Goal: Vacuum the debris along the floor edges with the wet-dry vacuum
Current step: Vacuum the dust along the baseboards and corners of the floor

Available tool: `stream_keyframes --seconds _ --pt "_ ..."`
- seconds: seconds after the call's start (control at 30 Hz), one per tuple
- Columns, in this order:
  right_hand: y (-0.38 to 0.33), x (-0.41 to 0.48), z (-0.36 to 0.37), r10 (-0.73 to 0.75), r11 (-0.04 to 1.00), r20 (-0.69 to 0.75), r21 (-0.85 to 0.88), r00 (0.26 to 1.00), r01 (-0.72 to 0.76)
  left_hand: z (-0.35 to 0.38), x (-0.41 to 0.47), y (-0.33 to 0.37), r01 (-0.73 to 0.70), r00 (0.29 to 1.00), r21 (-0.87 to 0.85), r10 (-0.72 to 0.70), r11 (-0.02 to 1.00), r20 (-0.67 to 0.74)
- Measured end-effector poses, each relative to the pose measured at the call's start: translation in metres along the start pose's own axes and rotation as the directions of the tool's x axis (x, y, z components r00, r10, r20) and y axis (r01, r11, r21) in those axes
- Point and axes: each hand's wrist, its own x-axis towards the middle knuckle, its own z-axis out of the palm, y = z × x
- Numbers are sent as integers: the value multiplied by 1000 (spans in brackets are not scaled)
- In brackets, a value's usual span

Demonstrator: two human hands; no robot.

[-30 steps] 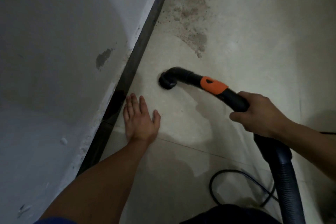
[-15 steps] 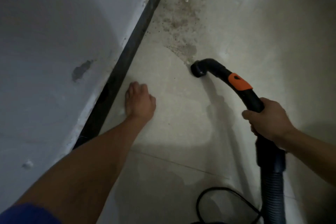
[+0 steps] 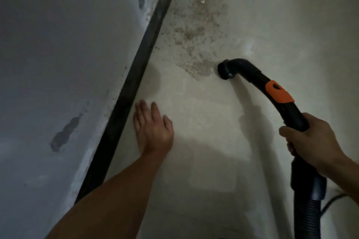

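One patch of debris (image 3: 194,37) was what the coming stroke turned on, and it lay up and to the left of the nozzle (image 3: 226,70), spreading away from you along the floor (image 3: 272,25) toward the dark baseboard strip (image 3: 136,75) at the foot of the wall (image 3: 68,44). Your right hand (image 3: 308,141) was clenched around the black wand (image 3: 287,110) just below its orange collar (image 3: 278,92), with the ribbed hose (image 3: 305,217) dropping away beneath your wrist. The mouth of the nozzle sat at the near right corner of the patch, touching its edge or just beside it; you could not tell from this view whether it was pressed flat to the floor.

The patch ran long, roughly parallel to the baseboard strip, widest in the middle and thinning to scattered specks close against the strip. The wand pointed across that long axis rather than down it, so my judgement was that your next pass called for a push forward and leftward, carrying the nozzle toward the wall edge.

Your left hand (image 3: 153,128) held nothing. It rested open, palm down, fingers loosely spread, on cleaner-looking floor just beside the strip, short of the patch. It was the nearer hand to the wall, but your right hand alone had the tool, and the near tiles looked already clear of grit.
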Motion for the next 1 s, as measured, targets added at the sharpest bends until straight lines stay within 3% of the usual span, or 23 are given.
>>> stream_keyframes --seconds 0.33,0.53,0.73,1.0 --pt "-119 129 43 -126 992 65 -22 990 127 2 4 3 26 1000 34 -26 999 12" --pt "-180 155 94 -214 973 161 -52 963 225 2 7 3 39 998 72 -42 997 41" --pt "-173 131 84 -299 921 304 -156 904 357 2 8 2 40 997 61 -43 997 60" --pt "-144 100 67 -312 911 464 -101 829 399 1 8 0 49 996 54 -52 997 71"
